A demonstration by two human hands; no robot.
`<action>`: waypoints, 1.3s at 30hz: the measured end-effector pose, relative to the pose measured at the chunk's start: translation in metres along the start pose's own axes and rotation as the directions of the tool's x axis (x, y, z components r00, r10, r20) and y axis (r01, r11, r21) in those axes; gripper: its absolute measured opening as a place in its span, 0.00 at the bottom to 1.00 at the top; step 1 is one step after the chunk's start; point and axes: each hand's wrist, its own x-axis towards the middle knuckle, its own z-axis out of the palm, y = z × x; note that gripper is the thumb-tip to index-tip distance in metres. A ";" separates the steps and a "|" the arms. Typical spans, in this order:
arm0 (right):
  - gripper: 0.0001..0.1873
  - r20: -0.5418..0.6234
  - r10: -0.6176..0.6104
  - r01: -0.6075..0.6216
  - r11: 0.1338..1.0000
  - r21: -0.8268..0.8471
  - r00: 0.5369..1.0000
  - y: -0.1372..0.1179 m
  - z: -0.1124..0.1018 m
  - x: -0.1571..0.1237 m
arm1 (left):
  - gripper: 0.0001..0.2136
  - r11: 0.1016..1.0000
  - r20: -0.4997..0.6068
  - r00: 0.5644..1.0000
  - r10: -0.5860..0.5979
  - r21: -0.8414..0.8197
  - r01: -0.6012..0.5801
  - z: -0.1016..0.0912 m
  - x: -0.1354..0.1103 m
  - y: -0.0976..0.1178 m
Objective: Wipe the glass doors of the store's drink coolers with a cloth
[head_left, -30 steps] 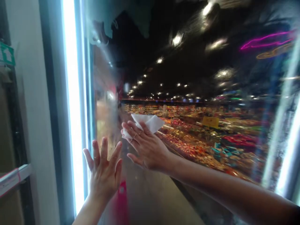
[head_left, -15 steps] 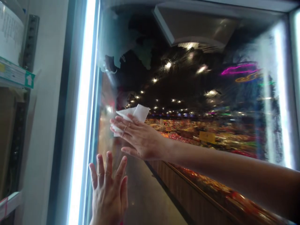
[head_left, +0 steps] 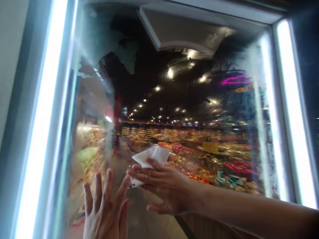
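In the head view a folded white paper wipe (head_left: 149, 157) lies against a large glass pane (head_left: 159, 99). My right hand (head_left: 161, 186) presses it to the glass, its fingers stretched over the paper and its thumb held apart below. To the left, my left hand (head_left: 106, 205) is open with spread fingers, at or very near the glass; whether it touches cannot be told. Its index fingertip comes close to the fingertips of my right hand. Faint smears and streaks show on the upper part of the pane.
Bright light tubes (head_left: 41, 119) run up the left side and more light tubes (head_left: 294, 109) the right, beside the frame. Seen in or through the glass are goods displays (head_left: 184, 149), a yellow sign (head_left: 210, 147), ceiling lamps and an aisle floor.
My right hand has moved down with the paper wipe, lower on the glass. The left hand remains spread at lower left. The view has turned right, and the shelf at left is out of sight.
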 end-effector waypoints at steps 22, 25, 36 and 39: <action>0.49 -0.073 0.279 -0.284 0.957 -0.067 0.958 0.061 -0.023 -0.141 | 0.31 0.996 0.039 0.996 0.084 -0.007 -0.084 0.048 0.042 0.094; 0.52 -0.038 0.263 -0.265 0.962 -0.062 0.964 0.063 -0.026 -0.160 | 0.30 0.997 0.052 0.995 0.081 -0.010 -0.080 0.052 0.045 0.106; 0.54 -0.066 0.261 -0.262 0.965 -0.004 0.963 0.066 -0.018 -0.206 | 0.30 0.997 0.064 0.995 0.075 0.010 -0.075 0.061 0.044 0.121; 0.53 -0.042 0.198 -0.198 0.980 0.002 0.979 0.063 -0.016 -0.205 | 0.31 0.997 0.071 0.994 0.081 0.000 -0.081 0.062 0.044 0.121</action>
